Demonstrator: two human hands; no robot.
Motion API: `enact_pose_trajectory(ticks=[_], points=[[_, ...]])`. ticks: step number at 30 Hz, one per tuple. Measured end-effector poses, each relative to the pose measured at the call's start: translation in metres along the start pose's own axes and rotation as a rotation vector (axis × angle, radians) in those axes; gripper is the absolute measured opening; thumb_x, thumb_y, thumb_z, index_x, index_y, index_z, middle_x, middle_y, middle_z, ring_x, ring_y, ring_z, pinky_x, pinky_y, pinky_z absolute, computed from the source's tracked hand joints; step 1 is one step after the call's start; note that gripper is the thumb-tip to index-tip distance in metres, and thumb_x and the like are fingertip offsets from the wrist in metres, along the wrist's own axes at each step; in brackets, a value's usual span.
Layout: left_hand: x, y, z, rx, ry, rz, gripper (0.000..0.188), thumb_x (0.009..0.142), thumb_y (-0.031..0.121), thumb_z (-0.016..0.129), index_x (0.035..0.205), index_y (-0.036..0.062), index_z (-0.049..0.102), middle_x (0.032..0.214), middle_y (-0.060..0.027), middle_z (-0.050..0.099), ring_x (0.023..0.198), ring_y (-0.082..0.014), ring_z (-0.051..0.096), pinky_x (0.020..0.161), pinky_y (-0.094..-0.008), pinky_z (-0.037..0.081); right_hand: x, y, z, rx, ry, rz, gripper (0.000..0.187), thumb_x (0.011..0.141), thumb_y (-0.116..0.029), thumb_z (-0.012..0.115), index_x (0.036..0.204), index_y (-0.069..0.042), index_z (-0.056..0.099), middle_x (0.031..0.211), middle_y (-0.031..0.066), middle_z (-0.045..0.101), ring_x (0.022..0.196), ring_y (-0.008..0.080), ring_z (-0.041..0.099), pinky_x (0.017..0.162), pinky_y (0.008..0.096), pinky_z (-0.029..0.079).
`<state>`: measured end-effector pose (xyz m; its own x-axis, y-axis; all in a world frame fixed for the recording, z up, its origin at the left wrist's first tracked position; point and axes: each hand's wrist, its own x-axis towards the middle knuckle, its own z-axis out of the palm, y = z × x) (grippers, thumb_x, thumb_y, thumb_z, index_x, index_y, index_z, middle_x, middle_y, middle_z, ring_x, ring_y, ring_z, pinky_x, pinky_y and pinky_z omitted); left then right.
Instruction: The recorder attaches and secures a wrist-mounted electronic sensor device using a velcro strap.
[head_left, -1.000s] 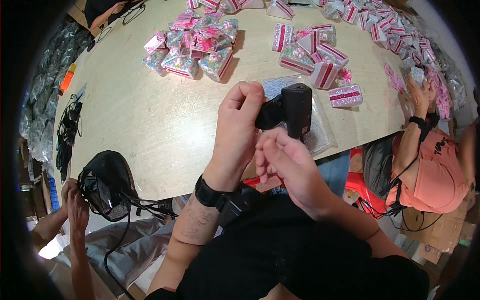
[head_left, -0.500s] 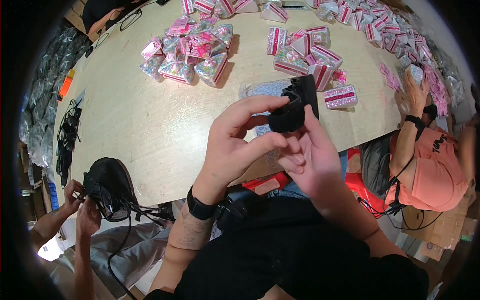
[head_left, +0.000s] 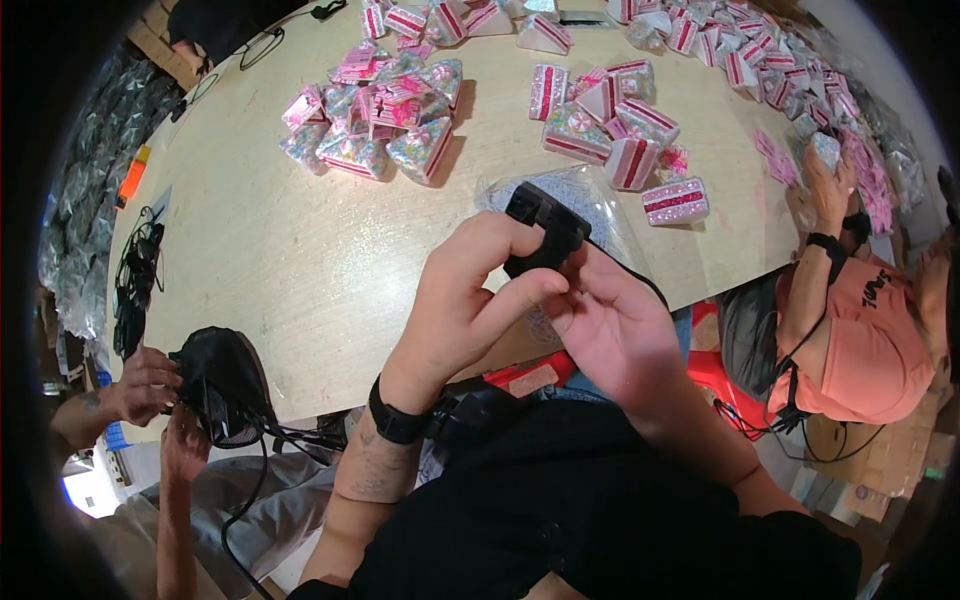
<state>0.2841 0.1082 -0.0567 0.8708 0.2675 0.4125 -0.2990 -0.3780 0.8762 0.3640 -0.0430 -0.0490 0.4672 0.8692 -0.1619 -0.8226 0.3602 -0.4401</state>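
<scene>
Both my hands are raised over the table's near edge, closed on a black strap with a small box-shaped device [head_left: 546, 222]. My left hand [head_left: 465, 295] pinches it from the left between thumb and fingers. From the other side, the fingertips of my right hand [head_left: 625, 325] hold the strap's lower part; some of those fingers are hidden. A dark strip or cord trails from it past the right hand. Behind the device, a clear plastic bag with pale shredded filler [head_left: 603, 208] lies on the table. Just right of that bag sits a pink-and-white glittery cake-slice piece [head_left: 676, 202].
Cake-slice pieces form a left pile [head_left: 375, 115], a right cluster [head_left: 610, 120] and a far-right heap [head_left: 770, 55]. At left, another person's hands [head_left: 150, 385] touch a black mesh-sided bag [head_left: 218, 385]. A person in an orange shirt [head_left: 865, 335] works at right. Black cables [head_left: 138, 280] lie at the left edge.
The strap and device have turned in my hands: the box part, upright at the right before, now tilts up toward the left. The left neighbour's hand has shifted on the black bag.
</scene>
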Motion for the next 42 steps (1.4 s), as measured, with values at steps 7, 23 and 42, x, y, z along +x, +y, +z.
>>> enact_pose_trajectory(ticks=[7, 23, 42], points=[[0.002, -0.001, 0.004, 0.038, 0.050, 0.080, 0.023, 0.084, 0.013, 0.068, 0.101, 0.0005, 0.059, 0.094, -0.0063, 0.045, 0.080, -0.0155, 0.049, 0.068, -0.0256, 0.043, -0.003, 0.007, -0.009, -0.725, -0.045, -0.282, 0.040, 0.094, 0.004, 0.037, 0.133, 0.007, 0.042, 0.126, 0.0105, 0.051, 0.118, 0.0164, 0.048, 0.102, 0.0291, 0.035], [-0.005, 0.015, 0.016, 0.150, 0.149, 0.059, 0.016, 0.081, -0.001, 0.067, 0.092, 0.0006, 0.055, 0.103, -0.0057, 0.037, 0.080, -0.0088, 0.045, 0.065, -0.0190, 0.042, 0.030, 0.001, -0.013, -1.182, -0.085, -0.251, 0.047, 0.082, 0.001, 0.055, 0.129, -0.004, 0.051, 0.124, 0.0171, 0.057, 0.108, 0.0322, 0.059, 0.091, 0.0358, 0.048], [-0.003, 0.013, 0.027, -0.352, 0.054, -0.117, 0.082, 0.076, 0.022, 0.078, 0.140, 0.0008, 0.032, 0.126, -0.0112, 0.049, 0.119, -0.0229, 0.047, 0.101, -0.0358, 0.037, 0.030, -0.061, 0.019, -0.088, -0.267, -0.152, 0.055, 0.099, -0.033, 0.043, 0.146, -0.009, 0.027, 0.119, 0.0176, 0.059, 0.094, 0.0146, 0.065, 0.085, 0.0266, 0.054]])
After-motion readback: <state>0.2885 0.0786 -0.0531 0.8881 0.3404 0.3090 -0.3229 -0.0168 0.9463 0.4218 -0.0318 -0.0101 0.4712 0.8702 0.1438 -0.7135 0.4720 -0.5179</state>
